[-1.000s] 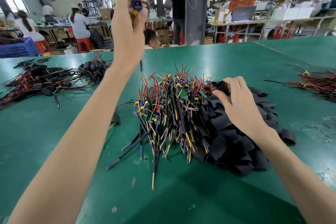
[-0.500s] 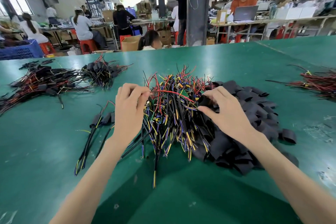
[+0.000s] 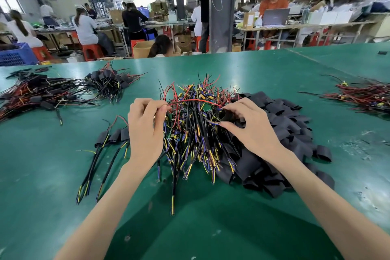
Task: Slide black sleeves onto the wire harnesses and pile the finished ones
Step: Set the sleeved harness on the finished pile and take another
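Note:
A heap of unsleeved wire harnesses [image 3: 194, 129] with black, yellow, blue and red leads lies in the middle of the green table [image 3: 211, 228]. A heap of flat black sleeves [image 3: 280, 133] lies against its right side. My left hand [image 3: 145, 131] pinches a harness at its red wires [image 3: 194, 101], which arch across to my right hand [image 3: 251, 126]. My right hand pinches one black sleeve [image 3: 226, 115] at the end of those wires. Several sleeved harnesses [image 3: 105, 150] lie just left of my left hand.
Two larger piles of sleeved harnesses lie far left [image 3: 42, 93] and at back left [image 3: 109, 82]. Another bundle of red-wired harnesses [image 3: 367, 97] sits at the right edge. Beyond the table's far edge, people work at benches.
My left hand came down from high above the table to the heap, bringing a harness. My right hand lifted a sleeve out of the black heap and met the red wires.

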Demonstrator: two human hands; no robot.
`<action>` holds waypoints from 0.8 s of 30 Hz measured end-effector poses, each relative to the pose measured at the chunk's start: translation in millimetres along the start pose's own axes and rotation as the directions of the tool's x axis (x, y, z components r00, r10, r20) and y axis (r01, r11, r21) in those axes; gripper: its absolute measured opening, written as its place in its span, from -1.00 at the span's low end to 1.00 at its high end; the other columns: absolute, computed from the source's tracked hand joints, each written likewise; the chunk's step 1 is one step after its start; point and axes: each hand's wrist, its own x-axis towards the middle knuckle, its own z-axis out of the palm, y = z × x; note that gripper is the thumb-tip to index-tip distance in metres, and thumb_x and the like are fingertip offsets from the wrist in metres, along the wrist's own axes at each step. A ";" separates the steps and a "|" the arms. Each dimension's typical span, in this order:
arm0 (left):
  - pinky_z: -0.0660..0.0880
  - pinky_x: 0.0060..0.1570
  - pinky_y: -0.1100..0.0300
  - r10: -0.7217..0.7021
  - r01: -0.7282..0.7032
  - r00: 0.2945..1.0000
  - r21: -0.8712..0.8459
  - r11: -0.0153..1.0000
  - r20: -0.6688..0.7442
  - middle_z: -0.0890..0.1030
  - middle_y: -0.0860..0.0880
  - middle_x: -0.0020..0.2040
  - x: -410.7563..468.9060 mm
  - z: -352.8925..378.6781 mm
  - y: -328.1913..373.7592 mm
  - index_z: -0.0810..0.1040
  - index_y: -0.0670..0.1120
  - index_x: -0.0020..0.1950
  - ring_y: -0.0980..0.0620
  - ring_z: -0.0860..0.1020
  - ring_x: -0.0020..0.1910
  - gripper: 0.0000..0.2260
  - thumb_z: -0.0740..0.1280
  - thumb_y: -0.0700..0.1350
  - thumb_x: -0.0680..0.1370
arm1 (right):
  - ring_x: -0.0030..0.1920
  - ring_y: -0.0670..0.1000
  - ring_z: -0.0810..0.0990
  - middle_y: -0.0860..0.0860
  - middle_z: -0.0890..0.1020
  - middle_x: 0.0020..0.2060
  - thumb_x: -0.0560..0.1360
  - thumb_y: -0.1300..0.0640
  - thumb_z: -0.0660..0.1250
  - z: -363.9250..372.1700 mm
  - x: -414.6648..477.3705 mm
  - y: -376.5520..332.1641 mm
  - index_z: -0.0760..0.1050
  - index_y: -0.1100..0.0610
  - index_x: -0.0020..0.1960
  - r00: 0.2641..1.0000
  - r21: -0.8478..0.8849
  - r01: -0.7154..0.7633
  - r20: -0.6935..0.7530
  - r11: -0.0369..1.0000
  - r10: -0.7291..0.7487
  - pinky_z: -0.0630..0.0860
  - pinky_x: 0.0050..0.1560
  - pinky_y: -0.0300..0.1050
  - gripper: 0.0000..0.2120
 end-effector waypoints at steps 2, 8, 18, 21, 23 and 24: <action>0.40 -0.02 -0.17 0.005 -0.004 1.000 0.019 1.000 -0.015 0.43 -0.02 -0.07 -0.4 0.7 -1.6 0.60 -0.17 0.02 -0.12 0.44 -0.05 -0.82 0.22 -0.15 0.59 | -0.14 -0.08 0.45 0.08 0.55 -0.07 0.37 0.22 0.51 -2.4 1.9 1.9 0.58 0.23 0.05 0.999 -0.026 0.001 -0.038 1.000 -0.002 0.38 -0.03 -0.26 -0.72; 0.41 -0.04 -0.21 -0.006 0.007 0.999 0.026 1.000 -0.034 0.44 -0.07 -0.05 -3.3 5.4 -1.7 0.59 -0.17 0.03 -0.13 0.44 -0.04 -0.77 0.18 -0.09 0.60 | -0.10 -0.01 0.53 0.06 0.56 -0.06 0.40 0.19 0.49 -12.4 4.7 1.0 0.57 0.21 0.06 0.988 -0.026 0.010 -0.152 1.000 -0.014 0.49 0.03 -0.11 -0.73; 0.40 -0.05 -0.12 0.008 -0.005 0.999 0.072 0.997 -0.034 0.45 -0.10 -0.08 -8.0 9.7 -1.6 0.61 -0.17 0.02 -0.11 0.42 -0.06 -0.84 0.25 -0.17 0.58 | -0.19 0.05 0.56 0.06 0.58 -0.14 0.35 0.18 0.53 -6.4 2.4 -11.4 0.61 0.21 0.03 0.997 0.125 -0.031 -0.061 0.992 0.039 0.50 -0.04 -0.10 -0.72; 0.39 -0.05 -0.08 0.020 -0.017 0.999 0.094 0.995 -0.026 0.45 -0.10 -0.08 -9.1 10.7 -1.7 0.62 -0.17 0.01 -0.10 0.42 -0.07 -0.84 0.26 -0.17 0.58 | -0.20 0.06 0.57 0.02 0.57 -0.15 0.34 0.19 0.53 -6.5 2.3 -12.7 0.61 0.17 0.01 0.995 0.159 -0.052 -0.077 0.986 0.065 0.51 -0.04 -0.12 -0.74; 0.37 -0.05 -0.06 0.036 -0.035 0.999 0.099 0.995 -0.014 0.46 -0.10 -0.08 -9.6 10.7 -2.0 0.62 -0.17 0.01 -0.10 0.42 -0.07 -0.85 0.27 -0.17 0.57 | -0.19 0.06 0.58 0.02 0.58 -0.14 0.35 0.19 0.53 -6.8 2.3 -12.1 0.61 0.17 0.01 0.994 0.160 -0.058 -0.079 0.985 0.071 0.52 -0.03 -0.08 -0.74; 0.36 -0.06 -0.04 0.053 -0.052 0.999 0.108 0.993 -0.003 0.46 -0.11 -0.08 -9.9 10.7 -2.2 0.62 -0.17 0.01 -0.10 0.41 -0.08 -0.85 0.27 -0.17 0.57 | -0.18 0.05 0.58 0.03 0.58 -0.13 0.35 0.19 0.53 -7.1 2.4 -11.7 0.61 0.17 0.01 0.995 0.159 -0.056 -0.078 0.986 0.069 0.52 -0.02 -0.07 -0.74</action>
